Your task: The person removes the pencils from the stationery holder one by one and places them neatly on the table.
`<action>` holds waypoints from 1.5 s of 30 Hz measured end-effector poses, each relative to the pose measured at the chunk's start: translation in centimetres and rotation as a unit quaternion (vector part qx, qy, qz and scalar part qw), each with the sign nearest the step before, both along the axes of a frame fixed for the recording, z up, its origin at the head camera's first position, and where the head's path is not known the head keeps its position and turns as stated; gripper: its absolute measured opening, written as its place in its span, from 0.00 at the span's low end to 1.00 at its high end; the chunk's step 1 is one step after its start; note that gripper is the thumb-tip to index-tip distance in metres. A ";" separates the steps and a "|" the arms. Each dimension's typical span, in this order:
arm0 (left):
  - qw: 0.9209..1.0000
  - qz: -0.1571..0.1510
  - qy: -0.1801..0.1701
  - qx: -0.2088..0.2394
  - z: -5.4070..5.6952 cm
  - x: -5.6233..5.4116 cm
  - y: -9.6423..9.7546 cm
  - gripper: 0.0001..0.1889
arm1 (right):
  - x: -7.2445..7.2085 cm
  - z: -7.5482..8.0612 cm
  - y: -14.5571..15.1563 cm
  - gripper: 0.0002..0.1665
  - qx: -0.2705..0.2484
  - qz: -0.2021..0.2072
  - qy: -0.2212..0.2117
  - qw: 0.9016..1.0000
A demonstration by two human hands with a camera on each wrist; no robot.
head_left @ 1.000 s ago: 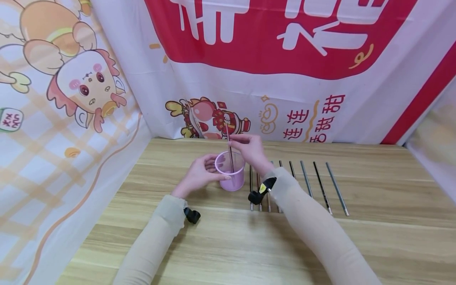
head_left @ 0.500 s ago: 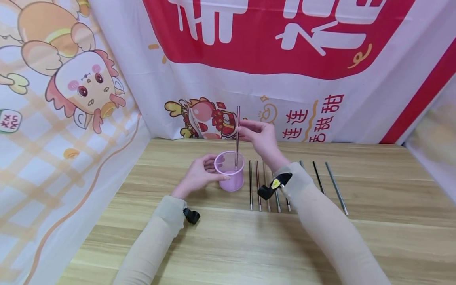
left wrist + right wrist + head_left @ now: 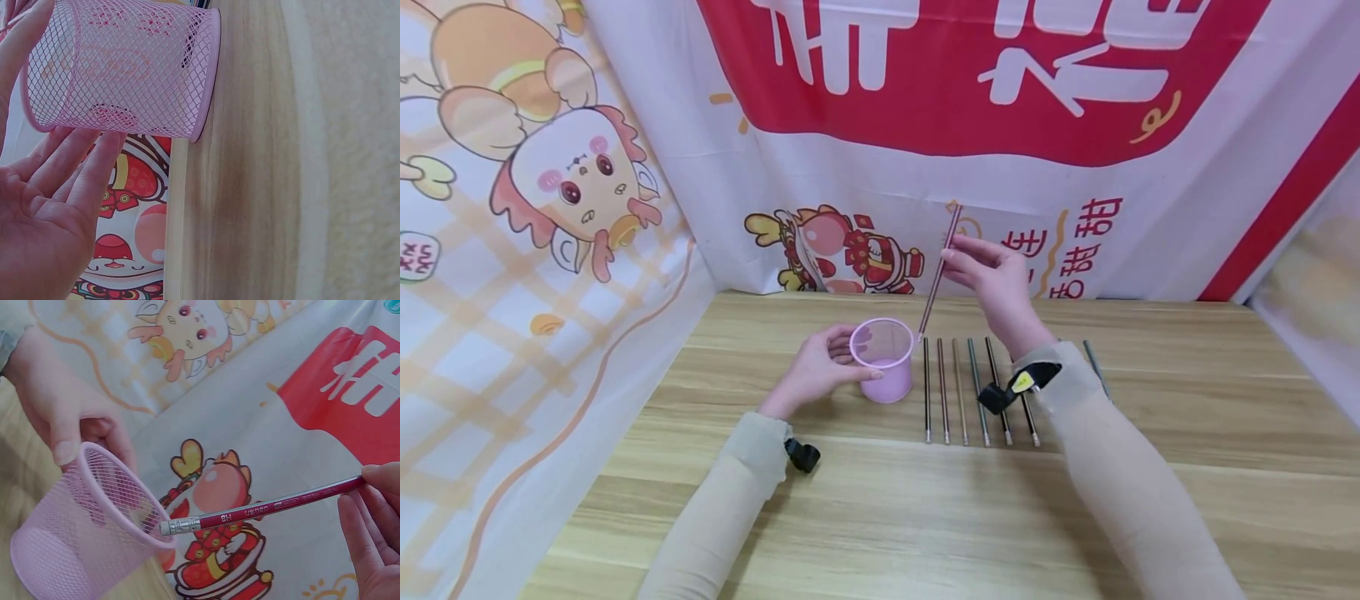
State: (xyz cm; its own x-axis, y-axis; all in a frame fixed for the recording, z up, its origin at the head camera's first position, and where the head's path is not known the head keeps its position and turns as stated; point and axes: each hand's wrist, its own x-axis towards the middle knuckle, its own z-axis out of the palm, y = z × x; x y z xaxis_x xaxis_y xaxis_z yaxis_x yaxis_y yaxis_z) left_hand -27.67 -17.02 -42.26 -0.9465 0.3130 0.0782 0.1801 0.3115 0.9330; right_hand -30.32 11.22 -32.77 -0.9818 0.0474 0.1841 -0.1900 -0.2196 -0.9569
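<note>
A pink mesh pencil cup stands upright on the wooden table. My left hand holds it from the left, thumb across its front and fingers at the far side; in the left wrist view those fingers touch the mesh. To the right of the cup and higher, my right hand pinches a dark red pencil near its upper end. The pencil slants, its eraser end pointing down and overlapping the cup's right rim in the right wrist view. No other pencil shows inside the cup.
Several pencils lie in a row right of the cup, eraser ends toward me. My right forearm covers part of the row, with a grey-blue pencil beyond it. Printed cloth hangs behind the table.
My right hand has lifted the red pencil out of the cup and moved right with it, so more of the pencil row shows. The left hand stays on the cup.
</note>
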 end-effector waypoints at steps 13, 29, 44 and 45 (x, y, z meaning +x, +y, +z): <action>1.000 0.013 0.007 -0.009 0.0 0.0 0.0 0.42 | 0.0 0.9 6.9 0.30 0.024 -0.039 -0.029 0.999; 1.000 0.018 0.004 -0.011 -0.1 -0.1 0.0 0.42 | 1.2 -2.4 14.6 0.25 0.028 -0.075 -0.054 0.995; 1.000 0.018 -0.001 -0.008 -0.2 0.0 0.1 0.44 | 4.0 -4.5 20.3 0.22 0.058 -0.107 -0.082 0.989; 1.000 0.019 -0.002 -0.009 -0.2 0.0 0.2 0.44 | 4.2 -4.5 20.6 0.21 0.060 -0.108 -0.085 0.989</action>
